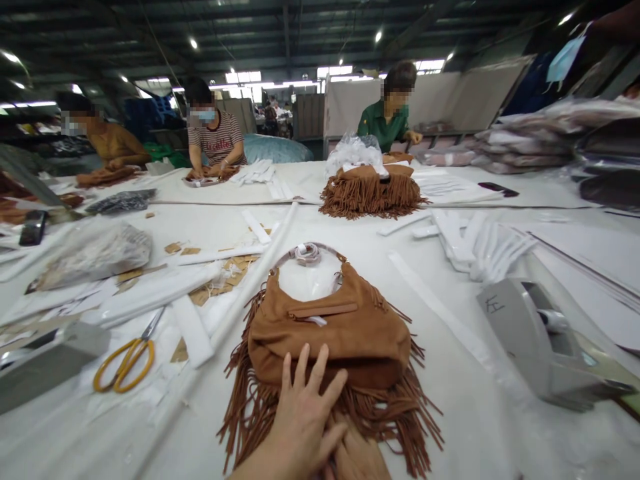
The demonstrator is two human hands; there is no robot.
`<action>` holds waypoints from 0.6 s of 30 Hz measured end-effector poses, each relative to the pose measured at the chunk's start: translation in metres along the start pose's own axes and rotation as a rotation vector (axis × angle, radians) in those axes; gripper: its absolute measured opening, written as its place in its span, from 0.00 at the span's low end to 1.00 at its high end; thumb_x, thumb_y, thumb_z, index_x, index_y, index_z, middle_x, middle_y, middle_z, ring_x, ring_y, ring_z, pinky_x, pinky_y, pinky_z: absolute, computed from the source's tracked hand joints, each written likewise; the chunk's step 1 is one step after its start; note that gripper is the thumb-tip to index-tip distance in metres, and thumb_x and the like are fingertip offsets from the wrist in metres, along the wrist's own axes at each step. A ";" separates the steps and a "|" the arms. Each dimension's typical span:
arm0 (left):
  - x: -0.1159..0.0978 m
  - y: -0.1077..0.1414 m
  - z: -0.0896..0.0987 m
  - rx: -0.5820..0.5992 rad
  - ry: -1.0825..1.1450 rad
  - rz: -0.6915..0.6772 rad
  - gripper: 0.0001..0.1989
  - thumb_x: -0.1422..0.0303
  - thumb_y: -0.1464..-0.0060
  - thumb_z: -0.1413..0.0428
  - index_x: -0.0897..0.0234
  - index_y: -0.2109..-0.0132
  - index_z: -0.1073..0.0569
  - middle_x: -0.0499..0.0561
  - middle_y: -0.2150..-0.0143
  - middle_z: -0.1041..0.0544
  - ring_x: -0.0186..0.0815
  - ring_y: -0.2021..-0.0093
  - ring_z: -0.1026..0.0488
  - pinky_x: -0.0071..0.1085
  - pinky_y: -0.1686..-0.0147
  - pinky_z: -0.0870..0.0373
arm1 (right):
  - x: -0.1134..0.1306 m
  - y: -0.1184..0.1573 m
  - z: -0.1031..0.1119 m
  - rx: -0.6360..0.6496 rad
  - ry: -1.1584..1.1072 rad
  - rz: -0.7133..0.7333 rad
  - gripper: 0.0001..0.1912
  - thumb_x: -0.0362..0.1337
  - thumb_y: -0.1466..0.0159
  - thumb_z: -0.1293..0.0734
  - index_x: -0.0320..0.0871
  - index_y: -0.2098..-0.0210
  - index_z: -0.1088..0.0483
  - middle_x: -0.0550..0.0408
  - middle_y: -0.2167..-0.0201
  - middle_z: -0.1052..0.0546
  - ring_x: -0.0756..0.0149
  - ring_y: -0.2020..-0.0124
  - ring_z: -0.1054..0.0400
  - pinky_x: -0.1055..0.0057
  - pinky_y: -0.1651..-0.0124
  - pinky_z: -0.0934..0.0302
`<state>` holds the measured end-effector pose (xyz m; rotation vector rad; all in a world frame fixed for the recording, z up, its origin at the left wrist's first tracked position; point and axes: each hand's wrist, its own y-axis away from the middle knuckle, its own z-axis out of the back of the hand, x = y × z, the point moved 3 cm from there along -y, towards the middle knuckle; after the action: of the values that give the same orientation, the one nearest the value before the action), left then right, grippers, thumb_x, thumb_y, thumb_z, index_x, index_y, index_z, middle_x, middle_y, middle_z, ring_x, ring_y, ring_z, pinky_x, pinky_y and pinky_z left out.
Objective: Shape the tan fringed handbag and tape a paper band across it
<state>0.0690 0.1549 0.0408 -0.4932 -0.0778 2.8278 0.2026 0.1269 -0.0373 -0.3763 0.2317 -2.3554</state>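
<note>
Left hand (pixel 303 417) presses flat, fingers spread apart, on the tan suede fringed handbag (pixel 330 340) at the bench's (pixel 480 427) near edge; right hand (pixel 356 458) just beside, fingers too hidden to tell; yellow-handled scissors (pixel 124 363) off left.

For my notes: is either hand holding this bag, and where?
The left hand lies spread flat on the lower body of the tan suede fringed handbag, not gripping. The right hand, partly hidden, sits at the fringe; whether it holds cannot be told.
</note>
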 end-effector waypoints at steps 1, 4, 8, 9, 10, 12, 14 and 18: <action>0.002 0.010 -0.009 -0.015 -0.027 0.041 0.30 0.58 0.43 0.49 0.44 0.35 0.47 0.50 0.28 0.60 0.57 0.30 0.63 0.66 0.38 0.59 | 0.001 0.000 0.002 0.013 0.022 0.007 0.28 0.32 0.39 0.38 0.40 0.39 0.40 0.43 0.42 0.32 0.54 0.43 0.37 0.61 0.50 0.33; 0.015 0.022 -0.028 -0.070 -0.125 0.122 0.26 0.66 0.40 0.53 0.48 0.35 0.43 0.49 0.28 0.56 0.54 0.30 0.61 0.64 0.37 0.59 | 0.005 -0.001 0.011 0.047 0.077 -0.008 0.30 0.35 0.37 0.41 0.37 0.36 0.46 0.41 0.39 0.36 0.55 0.39 0.42 0.61 0.46 0.36; 0.029 0.022 -0.037 -0.076 -0.213 0.071 0.28 0.71 0.43 0.54 0.53 0.36 0.43 0.51 0.29 0.53 0.53 0.30 0.59 0.64 0.37 0.58 | 0.009 -0.002 0.017 0.044 0.052 -0.027 0.31 0.39 0.34 0.42 0.37 0.34 0.50 0.43 0.37 0.39 0.56 0.38 0.42 0.61 0.46 0.36; 0.033 0.021 -0.037 -0.066 -0.220 0.061 0.29 0.72 0.43 0.54 0.53 0.36 0.43 0.52 0.29 0.53 0.53 0.30 0.59 0.65 0.38 0.58 | 0.009 -0.002 0.016 0.045 0.042 -0.032 0.31 0.39 0.34 0.42 0.37 0.34 0.50 0.43 0.37 0.39 0.55 0.38 0.42 0.61 0.46 0.36; 0.035 0.019 -0.037 -0.049 -0.221 0.053 0.29 0.73 0.44 0.54 0.53 0.36 0.43 0.52 0.29 0.53 0.53 0.30 0.58 0.65 0.38 0.57 | 0.009 -0.002 0.015 0.047 0.034 -0.039 0.30 0.39 0.34 0.42 0.38 0.34 0.50 0.44 0.36 0.39 0.55 0.38 0.43 0.60 0.45 0.37; 0.041 0.015 -0.034 -0.002 -0.208 0.046 0.31 0.76 0.46 0.54 0.53 0.36 0.43 0.52 0.28 0.54 0.54 0.31 0.58 0.65 0.39 0.55 | 0.009 -0.002 0.014 0.056 0.021 -0.050 0.30 0.39 0.34 0.42 0.39 0.35 0.49 0.45 0.35 0.41 0.55 0.37 0.45 0.58 0.43 0.38; 0.046 0.010 -0.030 0.057 -0.189 0.023 0.33 0.79 0.48 0.54 0.53 0.36 0.43 0.53 0.29 0.54 0.54 0.31 0.58 0.66 0.41 0.53 | 0.010 -0.003 0.013 0.062 0.012 -0.058 0.29 0.39 0.34 0.42 0.39 0.35 0.49 0.46 0.35 0.42 0.55 0.36 0.46 0.56 0.43 0.39; 0.054 0.008 -0.020 0.146 -0.141 -0.044 0.38 0.84 0.54 0.54 0.56 0.36 0.45 0.56 0.29 0.51 0.52 0.30 0.57 0.64 0.40 0.51 | 0.012 -0.002 0.018 0.051 -0.028 -0.009 0.30 0.38 0.35 0.40 0.39 0.35 0.48 0.46 0.35 0.41 0.53 0.36 0.46 0.52 0.43 0.39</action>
<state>0.0249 0.1624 0.0040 -0.2565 0.0881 2.7954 0.1990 0.1194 -0.0174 -0.3859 0.1569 -2.3583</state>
